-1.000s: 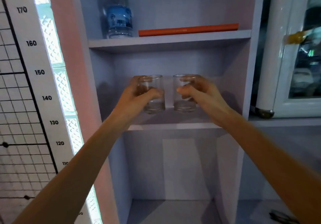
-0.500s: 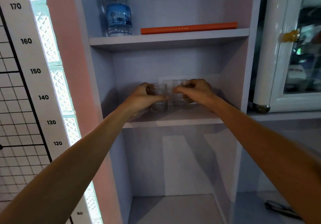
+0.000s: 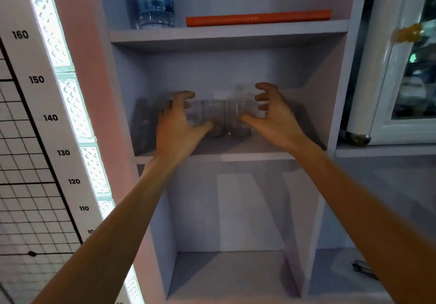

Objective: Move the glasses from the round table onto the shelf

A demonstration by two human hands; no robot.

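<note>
Two clear tumbler glasses stand upright side by side on the middle shelf (image 3: 247, 149) of a grey shelf unit: the left glass (image 3: 213, 117) and the right glass (image 3: 238, 120). My left hand (image 3: 178, 124) is just left of the left glass, fingers spread, thumb tip close to its lower side. My right hand (image 3: 273, 112) is just right of the right glass, fingers curled apart, thumb near the glass. Neither hand holds a glass.
On the upper shelf stand a blue-labelled water bottle (image 3: 154, 1) and a flat orange book (image 3: 258, 17). The compartment below (image 3: 231, 273) holds nothing. A height chart (image 3: 37, 79) hangs on the left; a white glass-door cabinet (image 3: 401, 67) stands on the right.
Both hands set the glasses down deep on the middle shelf and let go; their fingers have spread and drawn slightly away from the glasses.
</note>
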